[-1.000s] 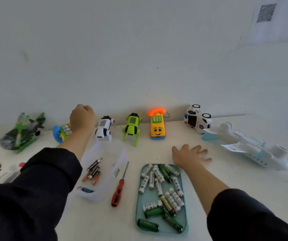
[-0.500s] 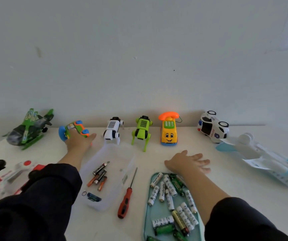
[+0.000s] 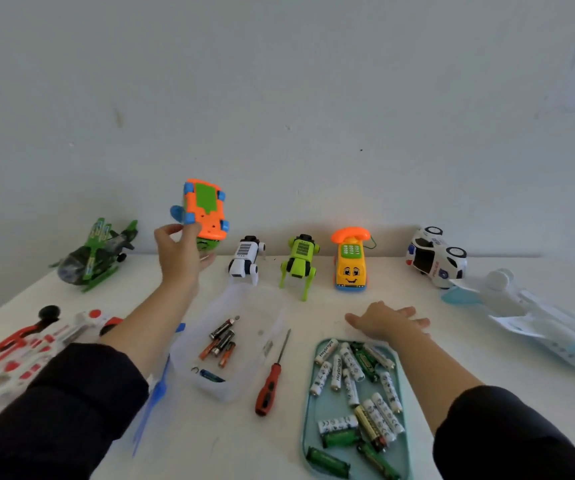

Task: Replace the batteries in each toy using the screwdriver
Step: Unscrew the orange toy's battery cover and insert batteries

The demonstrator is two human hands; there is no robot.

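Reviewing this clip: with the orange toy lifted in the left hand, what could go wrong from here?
1. The left hand holds the orange toy car by one end, high above the table; it could slip and fall onto the clear tray of used batteries.
2. The screwdriver lies between that tray and the teal tray of fresh batteries; reaching for it with the right hand may knock batteries loose and mix old with new.

My left hand [image 3: 178,252] holds a toy car [image 3: 204,209] of smooth, bright plastic. The screwdriver [image 3: 272,375] has a glossy red plastic handle and a thin metal shaft. The clear tub [image 3: 272,313] looks like frosted plastic; the table [image 3: 452,323] looks matt white.
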